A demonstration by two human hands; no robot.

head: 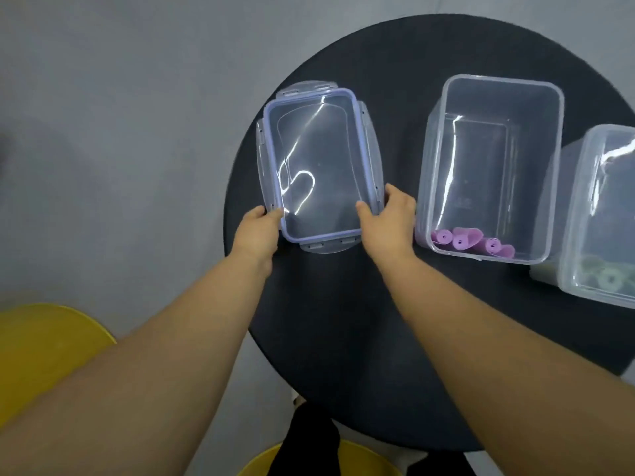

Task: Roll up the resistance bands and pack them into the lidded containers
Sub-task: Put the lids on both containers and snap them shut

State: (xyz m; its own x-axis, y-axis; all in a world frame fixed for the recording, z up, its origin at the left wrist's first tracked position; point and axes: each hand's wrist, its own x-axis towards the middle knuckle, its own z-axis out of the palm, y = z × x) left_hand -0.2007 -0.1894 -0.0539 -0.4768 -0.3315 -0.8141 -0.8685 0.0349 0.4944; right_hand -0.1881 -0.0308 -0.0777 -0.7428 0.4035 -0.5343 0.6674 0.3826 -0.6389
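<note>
Round black table [343, 338] over grey floor [120, 132]

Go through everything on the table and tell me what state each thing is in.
Lid: off, latches flipped out, gripped by left hand and right hand.
Middle container: open, purple bands rolled up inside.
Right container: looks open, green bands rolled inside.

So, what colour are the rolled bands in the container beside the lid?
Purple bands; the head view shows them best.
</note>
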